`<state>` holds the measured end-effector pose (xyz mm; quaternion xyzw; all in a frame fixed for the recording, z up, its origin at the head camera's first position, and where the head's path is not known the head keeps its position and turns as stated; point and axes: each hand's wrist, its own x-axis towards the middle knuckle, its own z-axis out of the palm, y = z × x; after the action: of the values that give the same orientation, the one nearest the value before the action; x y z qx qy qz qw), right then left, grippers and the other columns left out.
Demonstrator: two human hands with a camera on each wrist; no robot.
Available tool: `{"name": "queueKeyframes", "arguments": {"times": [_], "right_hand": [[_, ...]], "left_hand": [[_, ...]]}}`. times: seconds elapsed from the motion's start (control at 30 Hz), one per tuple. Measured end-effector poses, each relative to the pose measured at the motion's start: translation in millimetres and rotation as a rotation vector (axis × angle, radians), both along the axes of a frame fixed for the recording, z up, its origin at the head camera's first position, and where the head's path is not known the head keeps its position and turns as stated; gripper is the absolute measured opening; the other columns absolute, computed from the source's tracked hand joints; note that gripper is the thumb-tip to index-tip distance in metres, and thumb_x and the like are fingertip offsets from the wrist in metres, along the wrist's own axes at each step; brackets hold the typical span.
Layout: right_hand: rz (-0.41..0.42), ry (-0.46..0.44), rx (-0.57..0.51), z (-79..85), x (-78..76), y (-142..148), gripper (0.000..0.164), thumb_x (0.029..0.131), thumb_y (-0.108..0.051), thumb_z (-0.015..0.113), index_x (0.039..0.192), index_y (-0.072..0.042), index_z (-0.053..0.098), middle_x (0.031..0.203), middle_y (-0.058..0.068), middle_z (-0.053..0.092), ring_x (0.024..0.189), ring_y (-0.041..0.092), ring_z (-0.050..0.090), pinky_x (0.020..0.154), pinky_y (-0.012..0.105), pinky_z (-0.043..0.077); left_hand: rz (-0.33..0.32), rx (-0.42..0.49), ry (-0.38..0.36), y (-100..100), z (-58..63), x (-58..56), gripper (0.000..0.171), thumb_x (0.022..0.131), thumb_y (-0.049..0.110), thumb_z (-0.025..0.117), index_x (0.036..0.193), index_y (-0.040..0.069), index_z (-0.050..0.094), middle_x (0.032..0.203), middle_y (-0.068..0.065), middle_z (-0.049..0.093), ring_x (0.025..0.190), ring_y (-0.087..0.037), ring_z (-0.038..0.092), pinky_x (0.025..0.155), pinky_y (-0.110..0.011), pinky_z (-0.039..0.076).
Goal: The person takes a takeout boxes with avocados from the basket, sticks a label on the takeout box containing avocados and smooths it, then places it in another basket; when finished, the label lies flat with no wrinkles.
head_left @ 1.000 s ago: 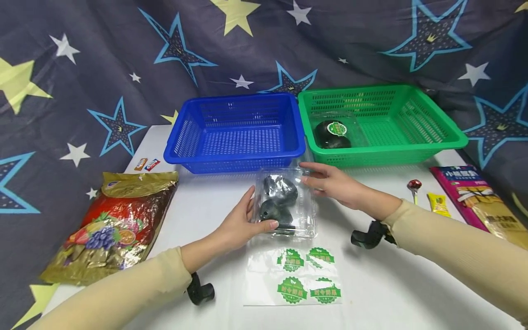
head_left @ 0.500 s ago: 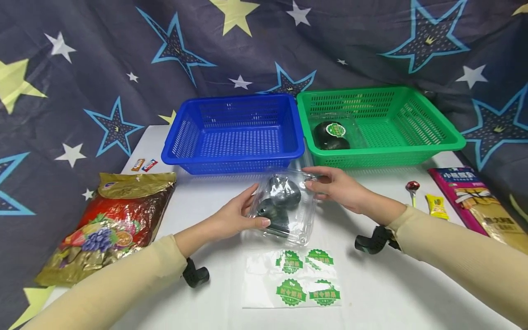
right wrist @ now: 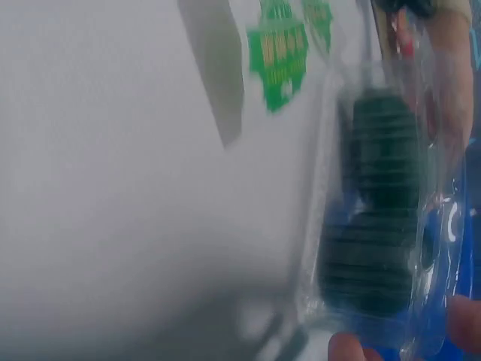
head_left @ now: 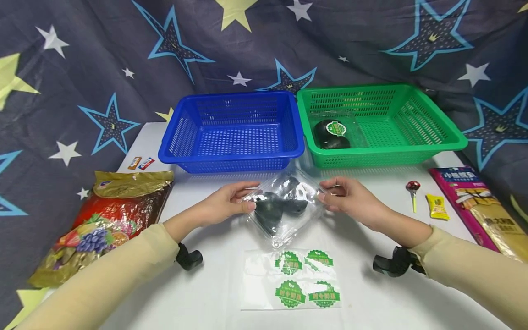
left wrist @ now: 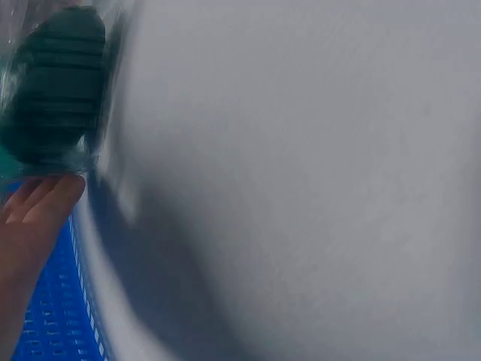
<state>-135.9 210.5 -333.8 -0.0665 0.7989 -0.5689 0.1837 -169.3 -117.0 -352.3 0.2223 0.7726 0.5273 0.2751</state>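
Head view shows a person's two hands with one clear plastic box (head_left: 303, 219) between them, over the middle of a white table (head_left: 218, 284). Two dark green, rounded fruits (head_left: 269, 210) sit inside it. The box is turned so one corner points at the table's near edge.

The left hand (head_left: 228, 201) pinches the box's left corner between thumb and fingers. The right hand (head_left: 350, 201) pinches the right corner the same way. In the left wrist view, a shadow lies on the table beside the box.

Just nearer the table's near edge lies a white sheet with four green stickers (head_left: 259, 293). Along the far edge, a blue plastic basket (head_left: 235, 166) stands beside a green plastic basket (head_left: 383, 158). In the green one's left end is another clear box (head_left: 360, 135) with dark fruit and a round green-and-white sticker (head_left: 336, 128).

A big red and gold shiny bag (head_left: 111, 220) lies at the left edge. Near the right edge are a red lollipop (head_left: 413, 185), a yellow wrapped sweet (head_left: 437, 207) and a flat pink and gold bag (head_left: 478, 201).
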Motion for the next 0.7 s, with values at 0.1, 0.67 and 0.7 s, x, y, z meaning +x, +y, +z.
{"name": "queueKeyframes", "arguments": {"times": [0.1,0.67,0.7], "right_hand": [[-0.012,-0.021,-0.003,1.4,9.9,-1.3,0.050,0.093,-0.015,0.062,0.127,0.013,0.038,0.119,0.026,0.057,0.093,0.014,0.063,0.080,0.026,0.053],[0.054,-0.055,-0.061,-4.3,31.7,-0.3,0.064,0.095,-0.020,0.060,0.139,0.002,0.019,0.140,0.033,0.036,0.117,0.036,0.054,0.094,0.038,0.048],[0.084,-0.047,-0.058,-4.6,30.3,0.4,0.070,0.094,-0.020,0.061,0.144,-0.001,0.015,0.144,0.033,0.030,0.121,0.038,0.051,0.096,0.041,0.047]], "left_hand": [[0.027,-0.008,0.011,-1.4,-0.2,-3.6,0.054,0.095,0.021,0.060,0.144,0.009,0.040,0.140,-0.013,0.049,0.118,-0.020,0.056,0.095,-0.029,0.047],[0.417,0.016,0.015,23.6,-5.7,25.1,0.074,0.094,0.027,0.061,0.151,0.004,0.019,0.150,-0.017,0.034,0.136,-0.027,0.037,0.106,-0.035,0.037],[0.371,0.019,0.000,22.6,-6.7,25.5,0.088,0.091,0.029,0.066,0.153,0.006,0.009,0.154,-0.017,0.023,0.140,-0.027,0.028,0.109,-0.035,0.031]]}}
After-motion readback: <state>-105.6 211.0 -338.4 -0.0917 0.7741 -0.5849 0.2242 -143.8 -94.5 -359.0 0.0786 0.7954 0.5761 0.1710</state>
